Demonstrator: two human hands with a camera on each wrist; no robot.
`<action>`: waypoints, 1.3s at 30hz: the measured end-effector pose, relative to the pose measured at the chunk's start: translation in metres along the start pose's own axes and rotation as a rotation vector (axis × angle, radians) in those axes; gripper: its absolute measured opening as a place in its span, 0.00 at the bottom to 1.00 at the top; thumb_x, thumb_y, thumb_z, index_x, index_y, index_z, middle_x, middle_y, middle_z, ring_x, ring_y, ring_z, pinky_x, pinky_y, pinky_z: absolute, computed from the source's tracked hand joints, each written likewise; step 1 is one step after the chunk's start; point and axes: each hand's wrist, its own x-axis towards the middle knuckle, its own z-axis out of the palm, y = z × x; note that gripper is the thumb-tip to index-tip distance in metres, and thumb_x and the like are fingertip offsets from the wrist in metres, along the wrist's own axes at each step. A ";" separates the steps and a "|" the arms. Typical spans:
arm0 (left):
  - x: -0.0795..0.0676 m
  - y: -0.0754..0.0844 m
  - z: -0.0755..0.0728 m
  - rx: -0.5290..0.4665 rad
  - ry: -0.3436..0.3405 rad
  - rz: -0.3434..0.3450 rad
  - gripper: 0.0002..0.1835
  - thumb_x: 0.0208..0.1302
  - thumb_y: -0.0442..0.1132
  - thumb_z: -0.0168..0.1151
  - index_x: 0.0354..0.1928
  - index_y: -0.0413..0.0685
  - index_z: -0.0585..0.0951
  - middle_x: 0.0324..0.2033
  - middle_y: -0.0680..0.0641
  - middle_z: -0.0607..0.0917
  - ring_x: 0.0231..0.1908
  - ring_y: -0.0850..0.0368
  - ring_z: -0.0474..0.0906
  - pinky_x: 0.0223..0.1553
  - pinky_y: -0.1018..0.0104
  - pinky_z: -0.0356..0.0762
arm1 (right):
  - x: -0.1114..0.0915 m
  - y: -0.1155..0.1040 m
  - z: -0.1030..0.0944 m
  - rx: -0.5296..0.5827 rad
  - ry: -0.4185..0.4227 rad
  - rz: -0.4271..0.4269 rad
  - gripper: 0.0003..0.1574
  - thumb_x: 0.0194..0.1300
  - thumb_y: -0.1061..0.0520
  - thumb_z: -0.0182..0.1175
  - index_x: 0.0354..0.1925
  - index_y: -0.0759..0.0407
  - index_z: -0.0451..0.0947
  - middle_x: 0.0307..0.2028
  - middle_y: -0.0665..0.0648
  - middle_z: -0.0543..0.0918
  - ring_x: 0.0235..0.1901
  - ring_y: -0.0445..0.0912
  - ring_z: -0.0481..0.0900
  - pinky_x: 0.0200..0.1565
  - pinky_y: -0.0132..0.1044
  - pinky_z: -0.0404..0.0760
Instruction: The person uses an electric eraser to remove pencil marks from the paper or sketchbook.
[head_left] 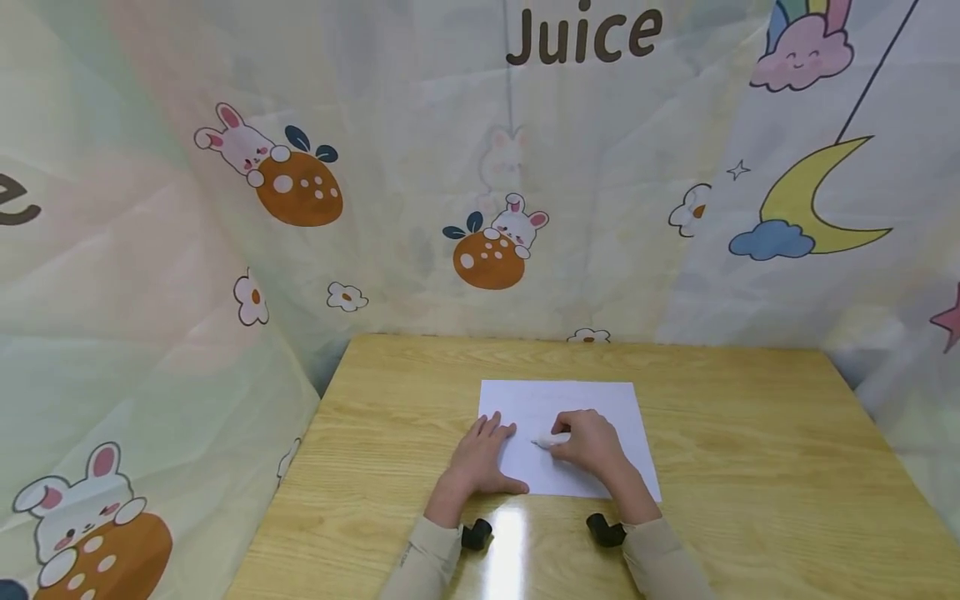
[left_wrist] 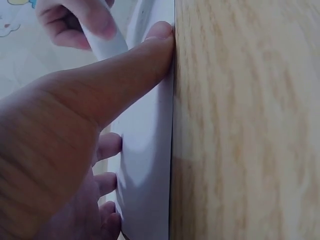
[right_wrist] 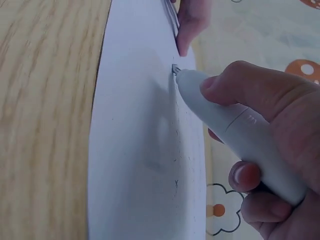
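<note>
A white sheet of paper (head_left: 536, 400) lies on the wooden table. My left hand (head_left: 483, 457) rests on its left part with fingers spread, and in the left wrist view the thumb presses near the sheet's edge. My right hand (head_left: 591, 443) holds a thick white pen-shaped tool (right_wrist: 220, 117) between thumb and fingers, tilted, above the right half of the sheet. The tool's thin dark tip (right_wrist: 176, 71) points toward the left hand and appears at or near the paper. Whether it touches is hard to tell. Small dark marks (right_wrist: 176, 184) show on the paper in the right wrist view.
The wooden table (head_left: 750, 442) extends around the sheet on all sides. Behind it and to the left hangs a printed cloth (head_left: 405, 167) with rabbits, flowers and a moon. Black wrist devices (head_left: 604, 530) sit by both sleeves, low over the table.
</note>
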 end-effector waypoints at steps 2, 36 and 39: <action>0.000 0.001 0.000 -0.002 0.001 -0.002 0.56 0.40 0.72 0.70 0.71 0.53 0.66 0.73 0.40 0.57 0.71 0.40 0.50 0.68 0.48 0.54 | 0.001 -0.002 0.000 -0.006 0.001 -0.008 0.11 0.44 0.53 0.75 0.26 0.50 0.82 0.26 0.46 0.83 0.27 0.40 0.77 0.30 0.41 0.78; 0.001 0.005 -0.005 -0.001 0.009 0.009 0.56 0.41 0.72 0.71 0.70 0.51 0.67 0.72 0.39 0.58 0.71 0.39 0.50 0.68 0.47 0.55 | -0.008 -0.019 0.006 -0.010 0.059 0.037 0.10 0.45 0.55 0.74 0.28 0.53 0.83 0.27 0.49 0.84 0.22 0.40 0.73 0.26 0.39 0.77; 0.001 0.004 -0.003 0.005 -0.007 0.008 0.56 0.41 0.72 0.71 0.71 0.52 0.66 0.72 0.39 0.58 0.71 0.40 0.50 0.68 0.48 0.54 | -0.011 -0.020 0.006 -0.005 0.029 0.076 0.10 0.44 0.55 0.74 0.27 0.53 0.82 0.25 0.48 0.82 0.21 0.40 0.72 0.24 0.38 0.75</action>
